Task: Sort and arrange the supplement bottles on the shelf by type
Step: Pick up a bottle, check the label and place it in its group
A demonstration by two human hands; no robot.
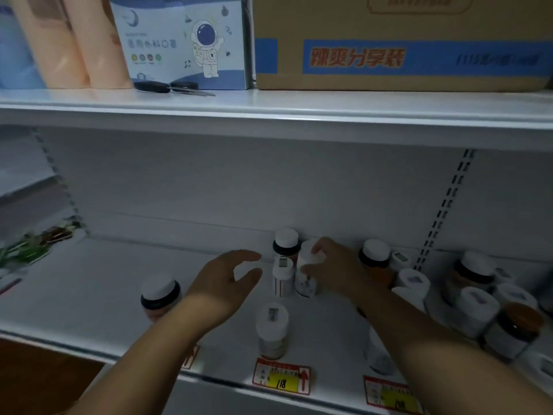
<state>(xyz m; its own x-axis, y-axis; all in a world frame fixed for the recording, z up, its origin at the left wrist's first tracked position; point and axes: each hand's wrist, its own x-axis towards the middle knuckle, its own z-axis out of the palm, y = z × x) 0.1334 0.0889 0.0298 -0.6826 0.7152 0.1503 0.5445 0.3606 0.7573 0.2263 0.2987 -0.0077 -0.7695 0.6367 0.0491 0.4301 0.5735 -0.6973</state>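
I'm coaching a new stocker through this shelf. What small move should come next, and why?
Probably set the white bottle held by the right hand down beside the small white bottle; the two look alike. The left hand hovers open, holding nothing.

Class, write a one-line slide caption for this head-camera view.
Right hand grips a white bottle mid-shelf while the open left hand reaches beside it.

White shelf with white-capped supplement bottles, mostly at the right.
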